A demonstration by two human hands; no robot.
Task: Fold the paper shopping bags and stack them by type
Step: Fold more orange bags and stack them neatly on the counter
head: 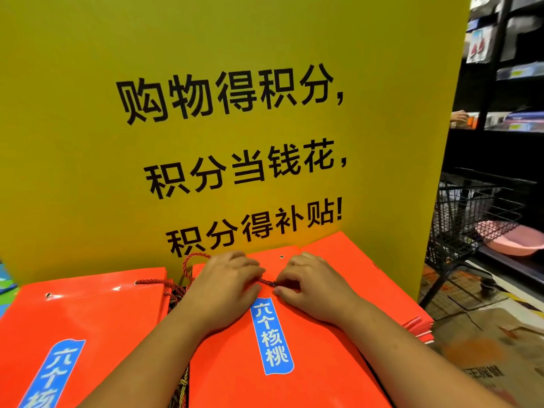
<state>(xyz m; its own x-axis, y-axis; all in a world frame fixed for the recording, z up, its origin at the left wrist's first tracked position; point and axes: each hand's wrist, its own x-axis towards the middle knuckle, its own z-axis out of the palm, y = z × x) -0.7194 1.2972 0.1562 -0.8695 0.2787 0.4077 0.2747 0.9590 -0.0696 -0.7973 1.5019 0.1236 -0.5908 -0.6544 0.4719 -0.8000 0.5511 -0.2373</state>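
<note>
Paper bags [88,319] of glossy orange-red card lie flat in a pile at lower left, the top one showing a blue label [59,375] and a metal eyelet [48,295]; that pile looks finished. Just beside it, at lower centre, a second stack [229,378] lies flat, its thin edges fanned at the right. On its top bag the left hand [226,287] curls round a twisted red cord [266,281], and the right hand [312,287] pinches the cord's end. The handle probably still needs tucking.

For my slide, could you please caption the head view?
On stacked orange bags, the left hand and right hand hold a rope handle; yellow sign behind.
</note>
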